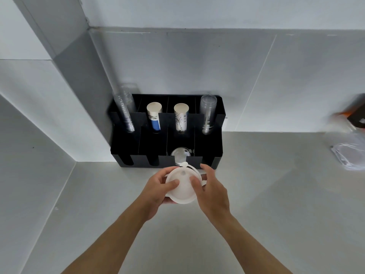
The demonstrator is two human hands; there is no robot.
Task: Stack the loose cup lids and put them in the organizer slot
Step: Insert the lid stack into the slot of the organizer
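Observation:
A stack of white cup lids (182, 191) is held over the counter just in front of the black organizer (138, 139). My left hand (158, 191) cups the stack from the left and below, thumb on top. My right hand (212, 191) grips its right edge, thumb pressing the top lid. One lid sticks out askew at the far side of the stack. A clear dome lid (180, 155) lies in the organizer's front slot, third from the left. The other front slots look dark and I cannot tell what they hold.
The organizer's back row holds two stacks of clear cups (124, 111) (207, 113) and two stacks of paper cups (154, 117) (181, 117). It stands against the wall in a corner. A clear plastic bag (350, 155) and an orange-black object (355, 115) lie at the right.

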